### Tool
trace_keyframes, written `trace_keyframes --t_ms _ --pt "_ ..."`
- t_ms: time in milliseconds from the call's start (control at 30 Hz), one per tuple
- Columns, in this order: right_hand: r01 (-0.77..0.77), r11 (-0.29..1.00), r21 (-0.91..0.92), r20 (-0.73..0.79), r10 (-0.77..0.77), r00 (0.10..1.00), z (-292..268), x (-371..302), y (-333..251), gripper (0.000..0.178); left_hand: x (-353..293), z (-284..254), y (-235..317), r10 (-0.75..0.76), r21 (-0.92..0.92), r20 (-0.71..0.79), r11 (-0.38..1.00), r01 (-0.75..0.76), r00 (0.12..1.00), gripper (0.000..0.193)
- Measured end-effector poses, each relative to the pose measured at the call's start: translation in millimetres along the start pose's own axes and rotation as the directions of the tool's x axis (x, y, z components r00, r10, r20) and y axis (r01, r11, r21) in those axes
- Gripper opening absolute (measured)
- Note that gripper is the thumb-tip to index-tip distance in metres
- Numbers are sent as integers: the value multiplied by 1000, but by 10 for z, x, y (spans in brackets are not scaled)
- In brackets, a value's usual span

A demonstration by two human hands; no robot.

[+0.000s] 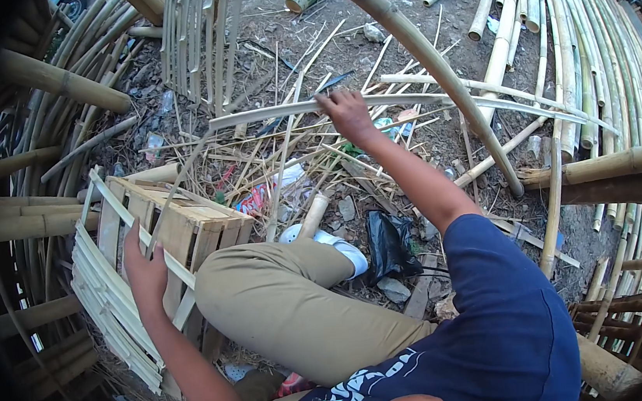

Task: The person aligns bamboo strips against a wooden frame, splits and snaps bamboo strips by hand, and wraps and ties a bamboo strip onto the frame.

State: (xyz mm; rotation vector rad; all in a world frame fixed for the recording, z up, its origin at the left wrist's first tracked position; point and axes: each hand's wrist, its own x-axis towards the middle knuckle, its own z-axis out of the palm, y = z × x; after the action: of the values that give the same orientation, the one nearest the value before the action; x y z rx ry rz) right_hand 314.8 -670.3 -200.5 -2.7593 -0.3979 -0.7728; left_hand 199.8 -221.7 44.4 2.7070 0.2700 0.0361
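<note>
Left hand (144,270) flat on slat crate (183,227), right hand (345,113) grip clamped on bamboo strip (404,102)

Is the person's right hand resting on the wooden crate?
No, the right hand grips a long pale bamboo strip out in front, while the left hand rests on the wooden crate.

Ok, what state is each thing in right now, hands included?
Left hand: resting flat on the slats of the wooden crate.
Wooden crate: tipped on its side, slats partly fitted.
Right hand: grip closed on the long bamboo strip.
Long bamboo strip: lifted, lying crosswise, slightly bowed.
Black bag: crumpled on the ground.
</note>
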Motion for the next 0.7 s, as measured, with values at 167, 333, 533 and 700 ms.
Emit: trace_keyframes --t_ms 167,333,533,700 --pt "157 977 141 -123 -140 982 -285 319 -899 34 -61 -185 145 223 50 -4 974 -223 975 79" --pt "96 979 181 -86 -82 993 -486 358 -1143 33 -253 -237 258 225 292 53 928 -231 973 85" --pt "157 941 299 -13 -161 987 -447 291 -1415 31 -97 131 360 326 447 103 829 -336 940 87" --pt "299 813 499 -71 -306 950 -705 402 -2304 24 205 312 280 619 577 171 567 -587 766 75"
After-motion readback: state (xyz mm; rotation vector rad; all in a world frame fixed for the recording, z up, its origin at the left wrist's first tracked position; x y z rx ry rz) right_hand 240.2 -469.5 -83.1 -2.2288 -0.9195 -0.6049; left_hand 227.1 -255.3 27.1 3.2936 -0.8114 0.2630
